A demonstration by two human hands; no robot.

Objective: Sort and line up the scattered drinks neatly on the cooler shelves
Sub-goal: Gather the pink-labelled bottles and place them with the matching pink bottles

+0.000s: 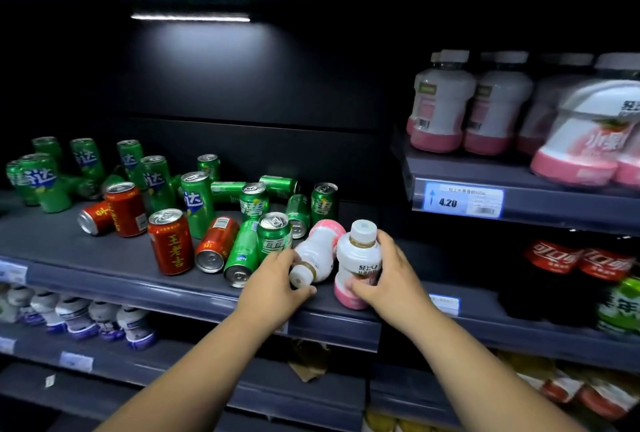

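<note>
My right hand [388,275] holds one pink-and-white bottle [358,263] upright at the front edge of the shelf [104,260], the fingers [360,287] wrapped closed around its lower part. My left hand [277,279] grips a second bottle [317,255] of the same kind, which lies on its side with the cap towards me; my fingers are curled around its neck.

Both bottles stand at the very lip of the shelf, so I think a slip here sends one down to the floor. The lying bottle is round and smooth and I hold it only near the cap, so it can turn out of my grip when I lift it.

Just beside my left hand is a green can [274,235], standing, and more green cans [242,253] and red cans [216,246] lie loose next to it. If my wrist pushes the standing can, it may fall and start the lying ones rolling to the edge.

The same bottles stand in a row [467,109] on the higher shelf at the right, well apart. Carrying two at once, I may knock that row.
</note>
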